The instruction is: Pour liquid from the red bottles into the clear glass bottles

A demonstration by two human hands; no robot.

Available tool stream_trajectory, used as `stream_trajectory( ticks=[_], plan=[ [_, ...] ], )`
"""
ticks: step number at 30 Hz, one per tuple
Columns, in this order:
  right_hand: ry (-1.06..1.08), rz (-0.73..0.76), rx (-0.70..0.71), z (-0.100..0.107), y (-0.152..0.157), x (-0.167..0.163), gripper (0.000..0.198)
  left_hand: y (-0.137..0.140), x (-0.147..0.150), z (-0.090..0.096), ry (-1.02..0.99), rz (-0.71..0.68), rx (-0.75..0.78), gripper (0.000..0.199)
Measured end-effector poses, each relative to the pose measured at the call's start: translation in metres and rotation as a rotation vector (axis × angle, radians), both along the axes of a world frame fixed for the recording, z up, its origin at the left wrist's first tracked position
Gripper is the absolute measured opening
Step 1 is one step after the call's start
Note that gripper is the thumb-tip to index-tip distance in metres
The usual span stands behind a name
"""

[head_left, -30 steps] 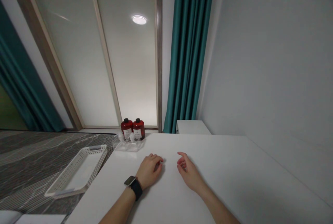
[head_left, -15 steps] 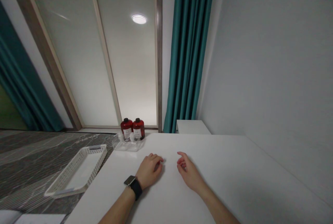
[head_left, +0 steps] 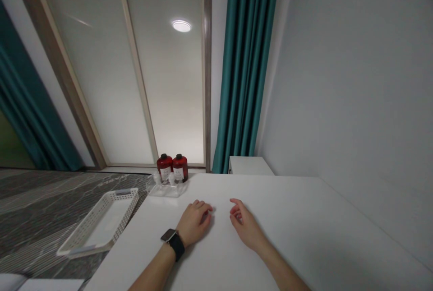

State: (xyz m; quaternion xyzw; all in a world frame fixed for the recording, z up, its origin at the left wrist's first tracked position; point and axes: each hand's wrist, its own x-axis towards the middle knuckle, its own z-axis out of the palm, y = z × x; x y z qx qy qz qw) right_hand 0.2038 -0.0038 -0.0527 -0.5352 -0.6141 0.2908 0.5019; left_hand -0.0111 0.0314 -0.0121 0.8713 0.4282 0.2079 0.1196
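My left hand rests on the white table, its fingers loosely bent and the thumb apart from them. Nothing is in it, and a black smartwatch is on that wrist. To its right lies my right hand, also without anything in it; the index finger reaches forward while the others curl loosely. A gap of bare tabletop separates the hands. Beyond my left hand, at the far left corner, a clear plastic tray holds small white objects too unclear to name. Two dark red bottles with black caps stand just behind it.
A white perforated basket sits lower, left of the table, over the dark patterned floor. A white cabinet stands past the far edge, before a teal curtain. The wall runs along the right.
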Motion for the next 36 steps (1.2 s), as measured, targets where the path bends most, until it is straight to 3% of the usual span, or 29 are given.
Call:
stream_trajectory(
  ticks=[15,20,25,31,36],
  plan=[
    [-0.131,0.032,0.043,0.001,-0.001,-0.003,0.039,0.003,-0.007,0.013,-0.380,0.050,0.081,0.018],
    [-0.223,0.127,0.098,0.015,-0.002,-0.022,0.039,0.002,-0.010,0.035,-0.395,0.018,0.113,0.017],
    [-0.314,0.221,0.134,0.023,0.014,-0.047,0.040,0.015,-0.041,0.050,-0.368,0.047,0.189,0.017],
    [-0.308,0.266,0.185,0.024,0.061,-0.094,0.037,0.039,-0.092,0.031,-0.526,0.297,0.292,0.016],
    [-0.271,0.240,0.257,0.026,0.102,-0.137,0.040,0.042,-0.112,0.013,-0.589,0.419,0.341,0.016]
  ],
)
